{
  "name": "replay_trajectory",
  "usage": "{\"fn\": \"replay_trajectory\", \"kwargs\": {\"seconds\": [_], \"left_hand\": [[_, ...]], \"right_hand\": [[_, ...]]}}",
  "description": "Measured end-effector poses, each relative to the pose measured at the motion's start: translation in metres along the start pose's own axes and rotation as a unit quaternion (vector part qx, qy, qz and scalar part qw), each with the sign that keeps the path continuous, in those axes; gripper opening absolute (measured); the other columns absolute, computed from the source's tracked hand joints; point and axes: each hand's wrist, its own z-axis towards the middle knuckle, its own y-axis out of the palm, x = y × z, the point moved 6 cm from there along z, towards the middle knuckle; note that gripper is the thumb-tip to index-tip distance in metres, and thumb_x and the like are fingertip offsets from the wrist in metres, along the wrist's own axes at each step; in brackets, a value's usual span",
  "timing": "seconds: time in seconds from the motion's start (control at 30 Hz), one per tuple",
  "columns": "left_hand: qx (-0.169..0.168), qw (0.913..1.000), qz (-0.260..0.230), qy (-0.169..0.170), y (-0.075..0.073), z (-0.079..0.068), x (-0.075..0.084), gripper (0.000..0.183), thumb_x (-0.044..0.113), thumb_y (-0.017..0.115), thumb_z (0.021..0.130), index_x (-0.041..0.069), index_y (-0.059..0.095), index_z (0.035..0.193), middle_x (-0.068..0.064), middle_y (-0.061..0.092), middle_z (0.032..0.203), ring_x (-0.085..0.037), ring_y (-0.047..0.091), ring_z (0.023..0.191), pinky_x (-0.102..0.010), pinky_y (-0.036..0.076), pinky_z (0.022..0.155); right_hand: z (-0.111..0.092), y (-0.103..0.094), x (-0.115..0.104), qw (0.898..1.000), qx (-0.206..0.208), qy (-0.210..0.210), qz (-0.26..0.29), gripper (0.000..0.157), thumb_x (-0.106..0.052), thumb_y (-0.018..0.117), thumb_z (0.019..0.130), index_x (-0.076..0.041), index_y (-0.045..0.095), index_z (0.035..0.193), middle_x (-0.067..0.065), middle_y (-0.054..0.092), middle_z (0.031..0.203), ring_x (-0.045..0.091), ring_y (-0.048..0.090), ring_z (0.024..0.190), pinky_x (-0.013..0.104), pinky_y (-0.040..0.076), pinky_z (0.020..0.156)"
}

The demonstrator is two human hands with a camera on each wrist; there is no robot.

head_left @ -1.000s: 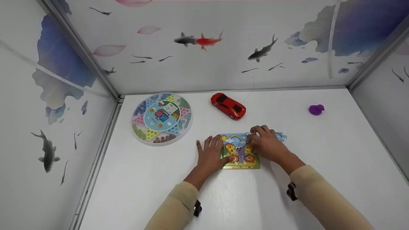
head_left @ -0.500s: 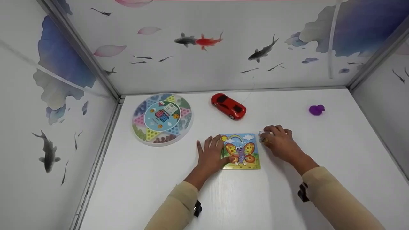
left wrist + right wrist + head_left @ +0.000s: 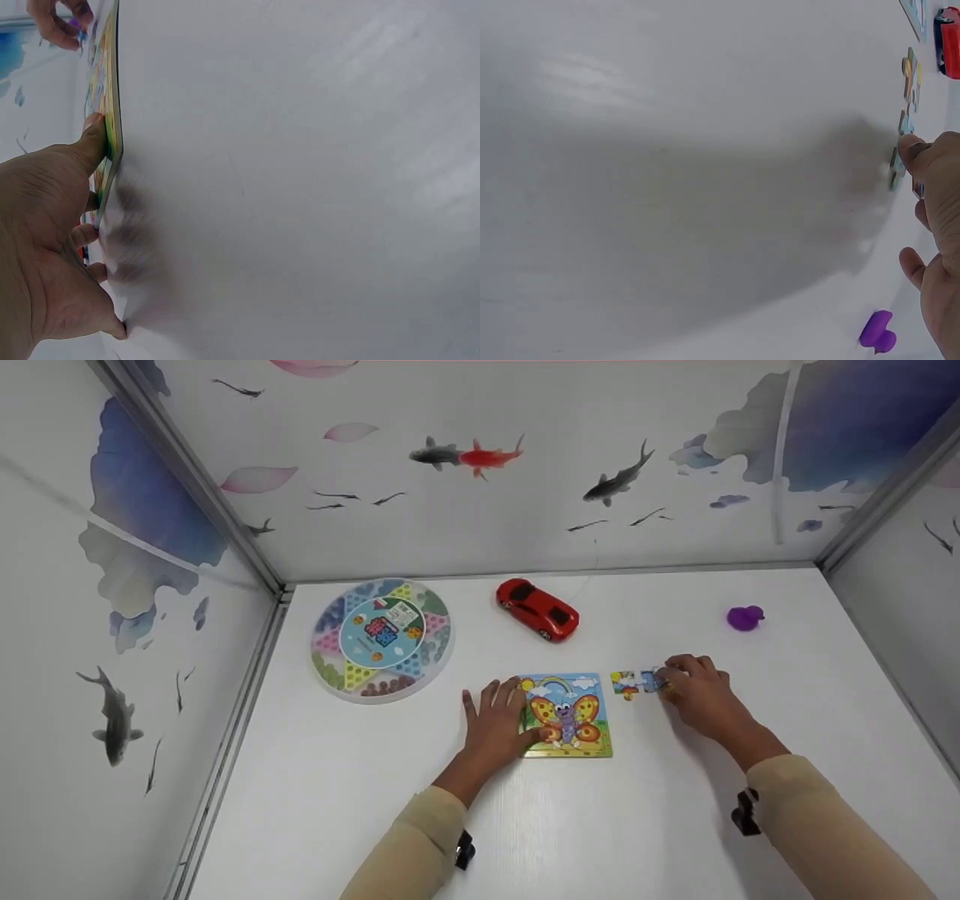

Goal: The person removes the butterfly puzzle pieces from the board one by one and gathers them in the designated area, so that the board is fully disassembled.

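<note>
A square butterfly puzzle lies in the middle of the table in the head view. My left hand rests at its left side, fingers spread and straight, thumb on the lower left of the picture. In the left wrist view the thumb presses on the puzzle's edge. Right of the board lies a loose puzzle piece with yellow and orange print. My right hand pinches a blue puzzle piece beside it, partly covered by the fingers. The right wrist view shows the thumb on that piece.
A round marble board game stands at the back left. Behind the puzzle is a red toy car, and a small purple duck sits at the back right. Printed walls enclose the table's back and sides.
My right hand has moved right, off the puzzle's upper right corner, uncovering the picture. The yellow and orange piece now lies uncovered beside the board. My left hand has stayed in place.
</note>
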Motion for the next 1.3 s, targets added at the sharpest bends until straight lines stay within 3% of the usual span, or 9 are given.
{"fn": "replay_trajectory", "kwargs": {"seconds": [0.2,0.57,1.0,1.2,1.3], "left_hand": [[-0.003,1.0000,0.006,-0.002,0.001,0.001,-0.001,0.086,0.065,0.076,0.097,0.021,0.046,0.165,-0.002,0.038,0.178,-0.033,0.028,0.168,-0.079,0.015,0.133],[-0.003,1.0000,0.004,0.000,0.000,0.001,-0.001,0.086,0.064,0.076,0.097,0.020,0.046,0.165,-0.002,0.038,0.178,-0.034,0.028,0.168,-0.078,0.015,0.133],[-0.005,1.0000,0.002,-0.003,0.001,0.001,-0.001,0.088,0.067,0.075,0.097,0.020,0.045,0.166,-0.002,0.037,0.178,-0.033,0.028,0.168,-0.078,0.014,0.134],[0.001,1.0000,0.005,0.000,0.002,0.001,-0.001,0.086,0.067,0.075,0.096,0.020,0.048,0.163,-0.002,0.038,0.178,-0.033,0.029,0.167,-0.078,0.016,0.133],[0.002,1.0000,0.003,0.002,0.002,0.001,-0.002,0.088,0.067,0.075,0.097,0.019,0.047,0.165,-0.002,0.039,0.178,-0.034,0.029,0.167,-0.078,0.016,0.133]], "right_hand": [[-0.008,-0.001,0.017,1.000,-0.006,0.003,0.004,0.039,-0.003,0.073,0.103,-0.001,0.065,0.141,0.029,0.055,0.149,0.055,0.047,0.137,0.078,0.048,0.101],[-0.012,-0.001,0.034,0.999,-0.028,0.038,0.014,0.039,-0.001,0.069,0.104,0.006,0.065,0.143,0.032,0.052,0.151,0.060,0.042,0.141,0.081,0.044,0.108],[-0.008,0.004,0.039,0.998,-0.044,0.041,0.032,0.036,-0.002,0.066,0.107,0.007,0.068,0.142,0.030,0.056,0.151,0.056,0.047,0.140,0.078,0.045,0.109],[-0.009,0.004,0.038,0.999,-0.036,0.023,0.033,0.030,0.000,0.066,0.107,0.007,0.072,0.135,0.029,0.058,0.146,0.054,0.051,0.135,0.077,0.048,0.099],[-0.010,0.004,0.037,0.998,-0.034,0.023,0.036,0.029,0.000,0.065,0.107,0.006,0.072,0.135,0.029,0.058,0.147,0.053,0.051,0.135,0.077,0.048,0.102]]}}
